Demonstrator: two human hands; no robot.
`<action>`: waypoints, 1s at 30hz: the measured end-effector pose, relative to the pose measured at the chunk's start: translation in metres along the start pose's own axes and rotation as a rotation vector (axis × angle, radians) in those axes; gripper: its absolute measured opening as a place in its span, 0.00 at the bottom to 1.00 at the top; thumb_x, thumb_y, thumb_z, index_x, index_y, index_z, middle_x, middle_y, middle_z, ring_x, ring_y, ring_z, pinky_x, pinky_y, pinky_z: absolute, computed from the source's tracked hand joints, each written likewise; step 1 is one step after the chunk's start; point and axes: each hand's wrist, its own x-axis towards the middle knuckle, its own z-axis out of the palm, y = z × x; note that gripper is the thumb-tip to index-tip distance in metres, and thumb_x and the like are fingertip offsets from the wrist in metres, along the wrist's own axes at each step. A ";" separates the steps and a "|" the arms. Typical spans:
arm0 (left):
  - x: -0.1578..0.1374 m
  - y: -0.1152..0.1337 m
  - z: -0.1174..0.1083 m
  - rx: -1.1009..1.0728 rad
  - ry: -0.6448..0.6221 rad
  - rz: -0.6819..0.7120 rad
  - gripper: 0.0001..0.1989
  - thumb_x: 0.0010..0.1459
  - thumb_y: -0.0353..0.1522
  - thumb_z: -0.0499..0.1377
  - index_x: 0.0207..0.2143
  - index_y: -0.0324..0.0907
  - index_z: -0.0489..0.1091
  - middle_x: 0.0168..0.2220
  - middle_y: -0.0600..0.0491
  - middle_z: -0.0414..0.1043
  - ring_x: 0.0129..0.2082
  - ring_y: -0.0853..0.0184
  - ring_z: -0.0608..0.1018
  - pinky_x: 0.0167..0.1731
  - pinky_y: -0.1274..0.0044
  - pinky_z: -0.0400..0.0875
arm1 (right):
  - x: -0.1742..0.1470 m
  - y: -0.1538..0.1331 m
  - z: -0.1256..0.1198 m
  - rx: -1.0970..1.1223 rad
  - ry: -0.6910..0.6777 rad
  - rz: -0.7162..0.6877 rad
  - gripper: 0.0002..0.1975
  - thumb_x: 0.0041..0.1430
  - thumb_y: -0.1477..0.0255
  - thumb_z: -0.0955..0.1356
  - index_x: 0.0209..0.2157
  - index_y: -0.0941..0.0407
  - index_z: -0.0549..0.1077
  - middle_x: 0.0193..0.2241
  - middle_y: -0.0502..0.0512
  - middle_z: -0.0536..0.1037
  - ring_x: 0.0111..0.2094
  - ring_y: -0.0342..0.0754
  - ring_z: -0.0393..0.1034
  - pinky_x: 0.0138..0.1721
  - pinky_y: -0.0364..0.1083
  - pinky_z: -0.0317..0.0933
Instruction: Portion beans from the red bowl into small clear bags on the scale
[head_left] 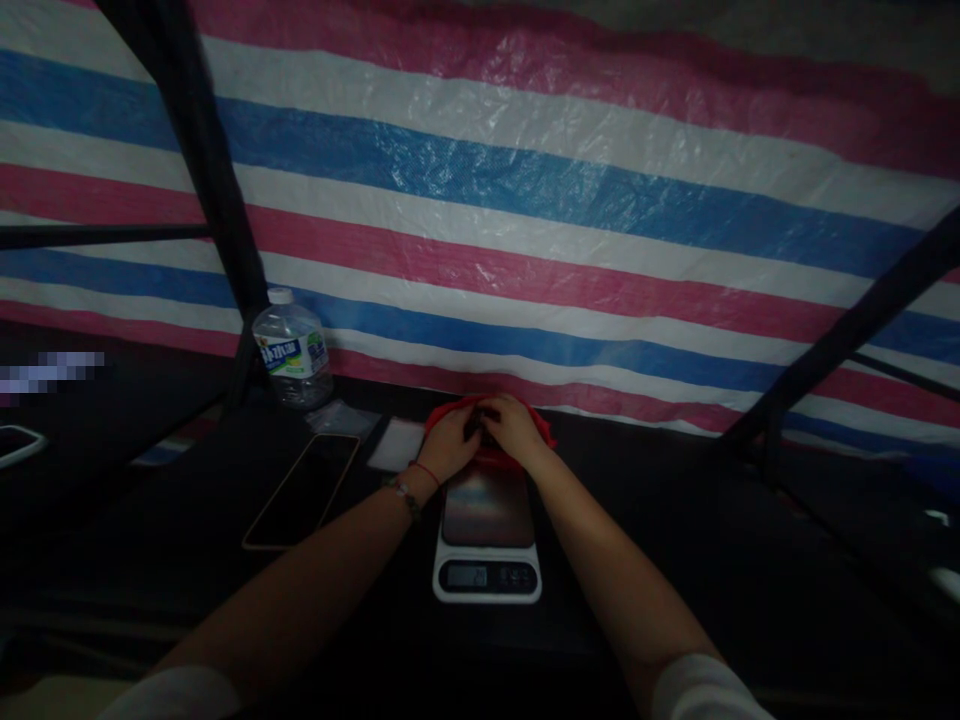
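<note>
A red plastic bag (541,425) lies bunched open at the far end of a white digital kitchen scale (488,592). Both my hands reach into its mouth, where something dark shows between the fingers. My left hand (454,437) comes in from the left, fingers curled down and closed, with bracelets at the wrist. From the other side, my right hand (512,424) bends its fingers inward close to the left ones. What the fingertips pinch is too dark to make out. The scale's display is lit, but its digits are blurred.
Left of the scale lie a phone (304,492), a white packet (396,445) and clear plastic bags (343,419). A clear bottle (292,350) stands behind them. Dark metal posts (199,150) flank the dark table, and a striped tarp (525,170) hangs behind.
</note>
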 end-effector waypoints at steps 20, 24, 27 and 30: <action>0.000 -0.003 0.000 0.018 -0.006 -0.043 0.18 0.56 0.31 0.55 0.50 0.38 0.67 0.46 0.46 0.74 0.48 0.61 0.76 0.51 0.68 0.69 | -0.001 0.001 0.001 0.108 0.027 -0.004 0.16 0.52 0.84 0.65 0.38 0.55 0.78 0.38 0.53 0.79 0.41 0.46 0.72 0.47 0.46 0.64; 0.001 -0.002 0.000 -0.001 0.001 -0.045 0.19 0.57 0.32 0.55 0.51 0.38 0.66 0.46 0.46 0.75 0.46 0.61 0.76 0.50 0.69 0.70 | -0.001 0.003 0.001 0.111 0.089 -0.054 0.15 0.52 0.84 0.64 0.38 0.55 0.77 0.39 0.54 0.78 0.43 0.46 0.70 0.50 0.47 0.62; 0.001 -0.002 0.001 -0.010 0.005 -0.065 0.20 0.56 0.32 0.56 0.52 0.38 0.66 0.46 0.46 0.74 0.46 0.61 0.76 0.50 0.68 0.70 | 0.000 0.002 0.001 0.116 0.125 -0.040 0.13 0.52 0.83 0.65 0.36 0.55 0.77 0.37 0.54 0.78 0.42 0.47 0.70 0.48 0.48 0.62; 0.000 -0.002 0.000 -0.008 0.009 -0.070 0.19 0.56 0.31 0.56 0.51 0.38 0.66 0.46 0.46 0.74 0.46 0.61 0.76 0.51 0.68 0.70 | -0.002 -0.001 0.001 0.130 0.140 -0.040 0.12 0.53 0.81 0.65 0.35 0.55 0.77 0.36 0.53 0.78 0.40 0.46 0.70 0.47 0.47 0.63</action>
